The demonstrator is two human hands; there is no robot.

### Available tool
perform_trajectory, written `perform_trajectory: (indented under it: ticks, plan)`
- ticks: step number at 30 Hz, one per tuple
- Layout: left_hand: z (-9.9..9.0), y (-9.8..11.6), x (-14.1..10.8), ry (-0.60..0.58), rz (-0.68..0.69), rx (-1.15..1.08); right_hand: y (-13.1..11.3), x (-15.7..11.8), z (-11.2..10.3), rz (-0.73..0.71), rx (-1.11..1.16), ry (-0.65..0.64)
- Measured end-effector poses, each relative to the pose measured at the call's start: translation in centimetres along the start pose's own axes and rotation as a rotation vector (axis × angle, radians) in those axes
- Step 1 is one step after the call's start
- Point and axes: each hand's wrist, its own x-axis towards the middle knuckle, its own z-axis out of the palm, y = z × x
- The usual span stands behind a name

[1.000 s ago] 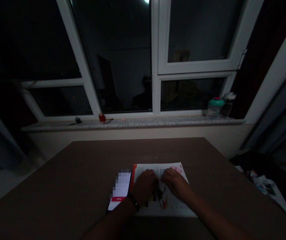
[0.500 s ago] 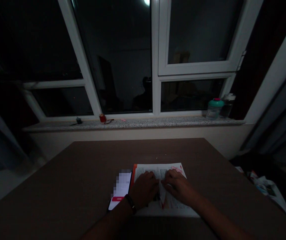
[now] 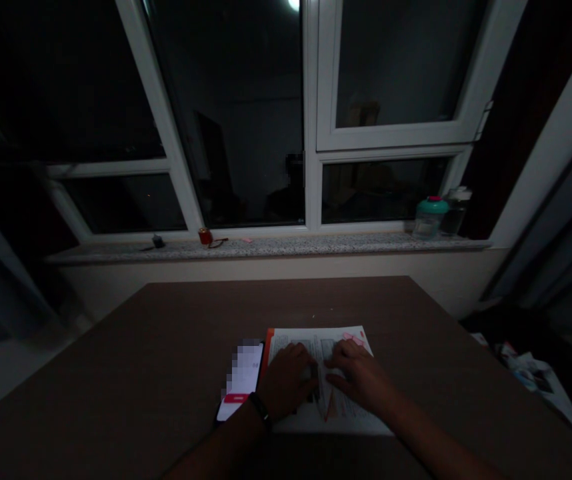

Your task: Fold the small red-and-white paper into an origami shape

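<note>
An orange-edged printed booklet or sheet [image 3: 361,423] lies on the table under both hands. A small piece with a reddish edge, perhaps a folded bit of paper [image 3: 329,405], shows between my wrists on the page; its kind is too dark to make out. My left hand [image 3: 289,379], with a dark band at the wrist, rests on the page's left half, thumb and bent fingers apart. On the right half lies my right hand [image 3: 359,373], its thumb spread from the forefinger. A phone with a lit screen [image 3: 246,373] touches or nearly touches the booklet's left edge.
The brown table [image 3: 176,333] reaches to the wall below a window. On the stone sill [image 3: 286,247] stand a red can-like object [image 3: 205,236], a small dark item [image 3: 158,241] and a green-lidded bottle [image 3: 430,217] beside a clear one [image 3: 457,208]. Papers [image 3: 536,377] lie beyond the table's right edge.
My fingertips and thumbs have spread apart, the right hand shifting slightly right. The paper between them, raised in a narrow peak before, now looks flatter.
</note>
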Motion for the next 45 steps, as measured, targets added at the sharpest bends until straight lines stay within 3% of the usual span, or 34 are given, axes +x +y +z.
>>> perform_trajectory:
  ticks: [20, 28, 34, 39, 45]
  plan:
    - [-0.8, 0.5, 0.2, -0.055, -0.041, 0.071, -0.3, 0.0, 0.2, 0.013, -0.018, -0.013]
    - [-0.4, 0.8, -0.2, -0.064, 0.096, 0.028, -0.4, 0.2, -0.7, 0.001, -0.009, -0.014]
    - [-0.3, 1.2, 0.0, -0.075, 0.163, -0.002, -0.6, 0.0, -1.2, -0.048, -0.042, -0.096]
    - [0.1, 0.8, 0.1, -0.051, 0.129, -0.088, -0.4, 0.2, -0.6, -0.054, 0.009, -0.146]
    - [0.2, 0.6, 0.1, -0.018, 0.084, -0.140, -0.4, 0.2, -0.7, -0.058, 0.075, -0.103]
